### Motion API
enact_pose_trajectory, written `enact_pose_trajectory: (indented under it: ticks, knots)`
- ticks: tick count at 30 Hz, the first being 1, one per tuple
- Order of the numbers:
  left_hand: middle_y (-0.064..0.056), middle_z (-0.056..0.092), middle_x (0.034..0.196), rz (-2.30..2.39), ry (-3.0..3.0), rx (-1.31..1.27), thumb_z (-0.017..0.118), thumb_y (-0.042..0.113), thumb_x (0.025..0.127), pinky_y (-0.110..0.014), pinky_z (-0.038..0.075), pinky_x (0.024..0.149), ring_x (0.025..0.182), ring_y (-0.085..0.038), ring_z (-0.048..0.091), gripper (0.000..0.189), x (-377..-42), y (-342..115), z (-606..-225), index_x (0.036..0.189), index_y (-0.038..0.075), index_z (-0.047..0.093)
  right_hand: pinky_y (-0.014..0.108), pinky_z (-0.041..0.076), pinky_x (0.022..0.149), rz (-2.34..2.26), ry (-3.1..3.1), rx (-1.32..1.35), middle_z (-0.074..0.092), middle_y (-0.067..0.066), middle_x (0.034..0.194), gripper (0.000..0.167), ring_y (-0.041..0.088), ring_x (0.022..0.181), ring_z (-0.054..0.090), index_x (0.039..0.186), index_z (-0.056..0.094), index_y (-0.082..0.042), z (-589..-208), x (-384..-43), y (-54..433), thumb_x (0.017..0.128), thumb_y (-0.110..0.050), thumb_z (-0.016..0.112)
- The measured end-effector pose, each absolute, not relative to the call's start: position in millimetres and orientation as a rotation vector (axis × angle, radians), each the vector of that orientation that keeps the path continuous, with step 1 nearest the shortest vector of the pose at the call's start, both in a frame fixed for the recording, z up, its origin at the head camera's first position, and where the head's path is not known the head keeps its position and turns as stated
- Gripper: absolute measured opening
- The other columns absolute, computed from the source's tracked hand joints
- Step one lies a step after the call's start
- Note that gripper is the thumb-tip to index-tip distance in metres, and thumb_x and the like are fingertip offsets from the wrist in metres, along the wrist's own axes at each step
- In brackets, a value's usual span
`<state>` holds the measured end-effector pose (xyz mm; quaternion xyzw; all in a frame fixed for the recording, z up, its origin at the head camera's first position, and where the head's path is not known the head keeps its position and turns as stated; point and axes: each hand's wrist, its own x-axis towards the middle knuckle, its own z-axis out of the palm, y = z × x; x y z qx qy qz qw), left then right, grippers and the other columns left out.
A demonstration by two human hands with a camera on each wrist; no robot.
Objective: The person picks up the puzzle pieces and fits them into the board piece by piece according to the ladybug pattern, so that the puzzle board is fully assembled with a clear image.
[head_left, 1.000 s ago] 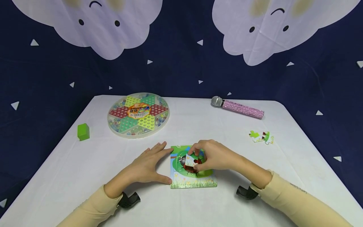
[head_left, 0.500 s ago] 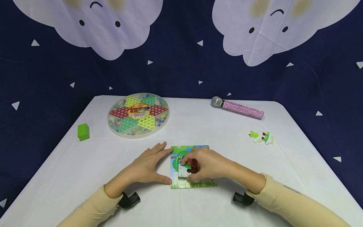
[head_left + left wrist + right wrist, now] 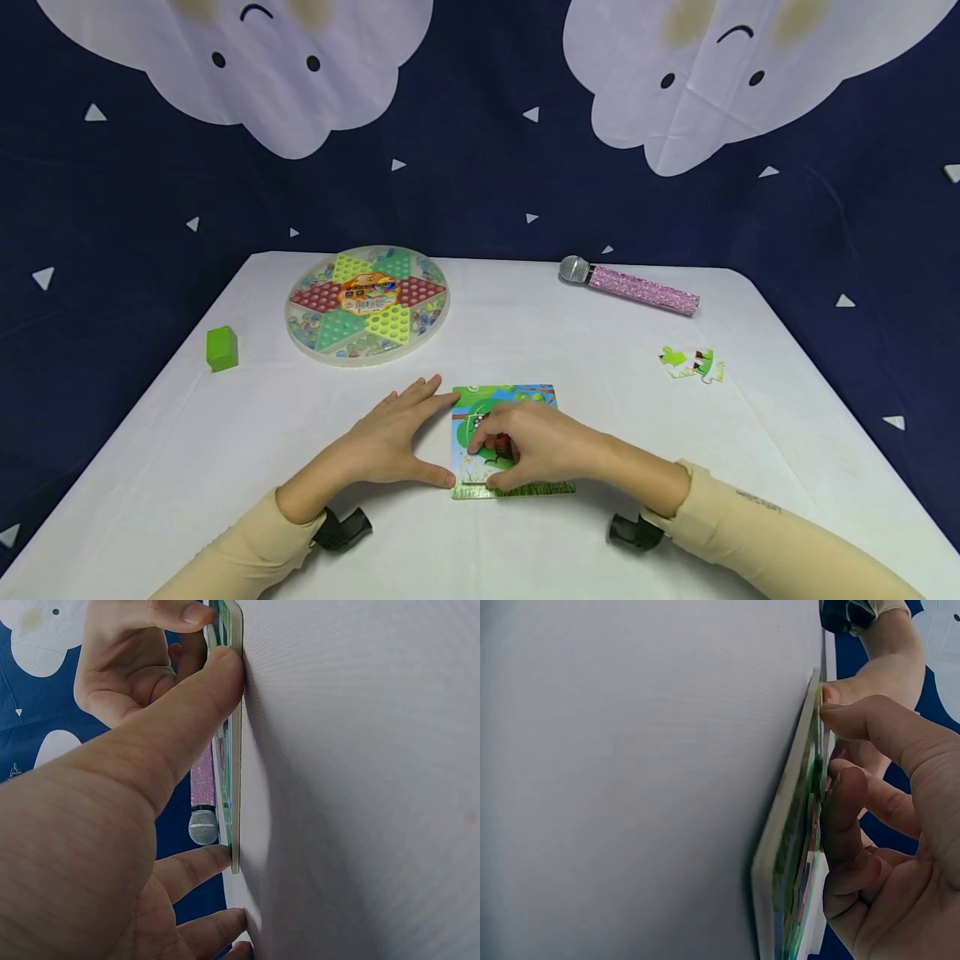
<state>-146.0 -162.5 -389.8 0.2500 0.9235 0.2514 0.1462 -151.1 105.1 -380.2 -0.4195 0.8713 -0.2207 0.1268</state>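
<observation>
A small square jigsaw board (image 3: 480,395) with a ladybug-on-leaf picture lies at the table's front middle. My left hand (image 3: 390,437) rests at its left side with spread fingers, the thumb and index fingertip touching the edge. In the left wrist view, that thumb (image 3: 202,694) presses on the board's rim (image 3: 236,787). My right hand (image 3: 551,442) pinches a jigsaw piece (image 3: 472,472) between thumb and fingers over the board's lower left. The hand covers much of the ladybug. The right wrist view shows the fingers (image 3: 847,802) close over the board's face.
More loose jigsaw pieces (image 3: 708,365) lie at the right. A pink glitter microphone (image 3: 643,290) lies at the back right. A round Chinese checkers set (image 3: 345,329) with marbles is at the back left, and a green block (image 3: 222,348) stands at the far left.
My right hand has moved left and toward me with the jigsaw piece, from the board's middle to its lower left corner. My left hand has stayed in place.
</observation>
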Motion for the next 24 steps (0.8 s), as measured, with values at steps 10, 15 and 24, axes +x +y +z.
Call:
enact_pose_trajectory:
  ticks: [10, 15, 24]
  knots:
    - [-0.019, 0.023, 0.179, 0.726, 2.665, 0.723, 0.094, 0.06, 0.075, -0.072, 0.018, 0.131, 0.167, -0.043, 0.019, 0.114, -145.8, -162.6, -389.5, 0.166, 0.015, 0.042, 0.016, 0.048, 0.072, -0.657, 2.503, -1.249, 0.066, -0.01, 0.097, 0.029, 0.0, 0.082, 0.053, 0.114, 0.081, -0.024, -380.1, -151.8, 103.6, 0.087, -0.026, 0.091]
    - [-0.019, 0.023, 0.179, 0.723, 2.666, 0.725, 0.093, 0.061, 0.075, -0.072, 0.018, 0.131, 0.167, -0.043, 0.019, 0.114, -146.4, -163.0, -390.5, 0.166, 0.015, 0.042, 0.015, 0.049, 0.071, -0.644, 2.5, -1.242, 0.067, -0.011, 0.096, 0.026, -0.001, 0.08, 0.054, 0.113, 0.082, -0.024, -380.2, -152.5, 102.5, 0.088, -0.024, 0.089]
    - [-0.02, 0.023, 0.179, 0.733, 2.659, 0.733, 0.093, 0.061, 0.074, -0.073, 0.019, 0.13, 0.166, -0.045, 0.02, 0.115, -145.5, -162.5, -390.3, 0.166, 0.016, 0.041, 0.015, 0.046, 0.069, -0.604, 2.508, -1.266, 0.068, -0.012, 0.097, 0.026, -0.001, 0.077, 0.052, 0.114, 0.084, -0.025, -377.7, -150.6, 102.4, 0.089, -0.025, 0.088]
